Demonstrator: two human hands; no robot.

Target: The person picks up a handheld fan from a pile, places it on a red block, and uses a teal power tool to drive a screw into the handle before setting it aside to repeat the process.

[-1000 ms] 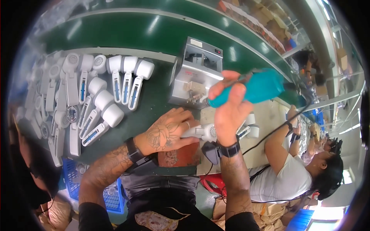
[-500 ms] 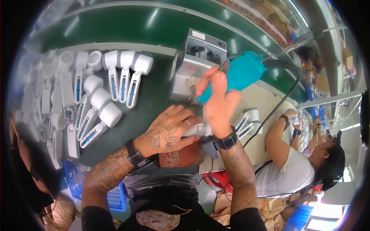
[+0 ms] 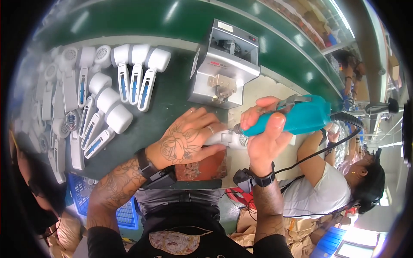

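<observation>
My left hand (image 3: 187,139) presses down on a white handheld device (image 3: 230,139) that lies on a reddish-brown block (image 3: 202,168) at the table's front edge. My right hand (image 3: 262,131) grips a teal electric screwdriver (image 3: 297,118), held sideways with its tip against the round grilled head of the white device. A black cable (image 3: 335,139) trails from the tool's rear to the right.
Many white devices with blue strips (image 3: 99,103) lie in rows on the green table (image 3: 172,107) at left. A grey metal machine (image 3: 223,64) stands just behind my hands. A blue crate (image 3: 122,215) sits below. Another person (image 3: 327,185) sits at right.
My right hand has swung the teal screwdriver down and sideways, bringing its tip onto the white device. My left hand has stayed on the device.
</observation>
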